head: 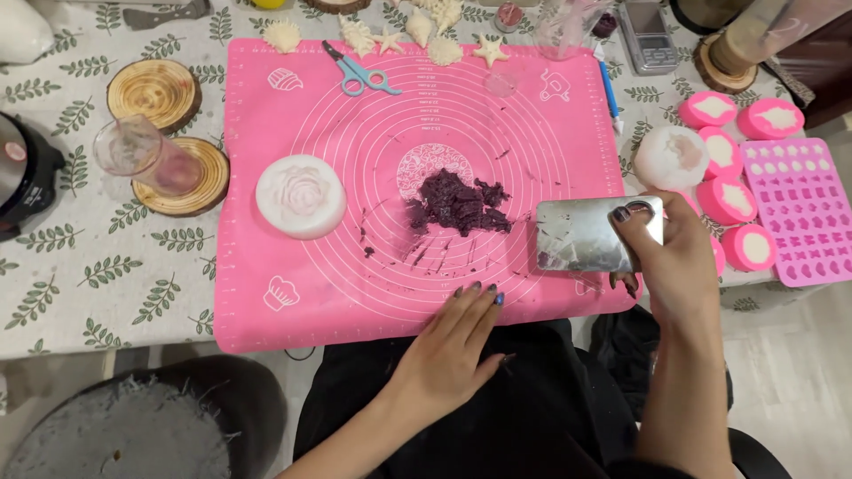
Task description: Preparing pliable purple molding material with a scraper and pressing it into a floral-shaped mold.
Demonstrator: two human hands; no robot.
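Head view. Landmark: the pink mat (266,133) spread on the counter (62,257).

Right hand (679,257) sits at the mat's right edge, fingers curled and pinching the top of a flat metal scraper (581,235), blade held upright, smeared with residue. Left hand (457,341) lies flat at the mat's near edge, fingers spread and pressed down on it, holding nothing.

Dark purple crumbly mass (457,204) lies at the mat's centre, just left of the scraper, with smears and crumbs trailing toward the near edge. It looks soft, light and sticky; likely breaks apart if pinched, so better gathered from beneath with the blade edge than grasped by fingers.

White rose-shaped block (300,195) rests on the mat's left part. Blue scissors (359,75) lie near the far edge, shell and starfish shapes (444,49) beyond them. Off the mat's left: wooden discs, one carrying a clear cup (146,155). Off the right: small round pink moulds (728,200) and a pink mould tray (803,213).
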